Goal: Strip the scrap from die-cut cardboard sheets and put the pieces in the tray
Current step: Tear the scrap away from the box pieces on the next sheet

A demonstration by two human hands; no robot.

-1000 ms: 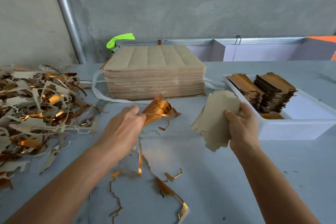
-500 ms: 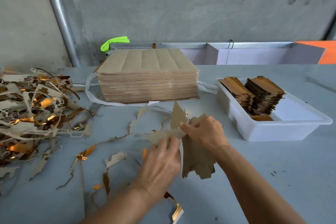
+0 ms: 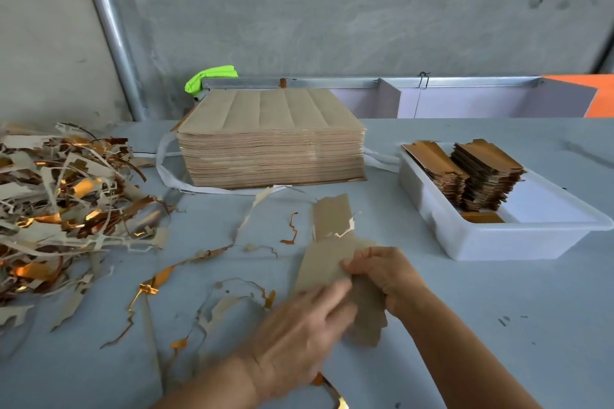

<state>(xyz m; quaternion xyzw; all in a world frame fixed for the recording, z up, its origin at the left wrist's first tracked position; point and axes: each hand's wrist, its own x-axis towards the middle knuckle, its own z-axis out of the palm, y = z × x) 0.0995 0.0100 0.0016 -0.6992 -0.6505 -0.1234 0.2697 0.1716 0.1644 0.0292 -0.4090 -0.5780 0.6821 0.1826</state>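
Observation:
A bundle of brown die-cut cardboard pieces is held low over the table at centre. My right hand grips its right edge with curled fingers. My left hand, blurred, lies with straight fingers across the bundle's lower part. One torn-edged piece sticks up just behind the bundle. To the right stands the white plastic tray, which holds two stacks of gold-faced pieces at its far end. A tall stack of uncut sheets sits at the back centre.
A big pile of grey and gold scrap covers the table's left side. Thin scrap strips lie scattered in front of my hands. A white strap loops under the sheet stack. A metal rail and a grey wall close off the back.
My left hand let go of the gold scrap, which now lies on the table, and came right onto the bundle. My right hand brought the bundle down and towards me.

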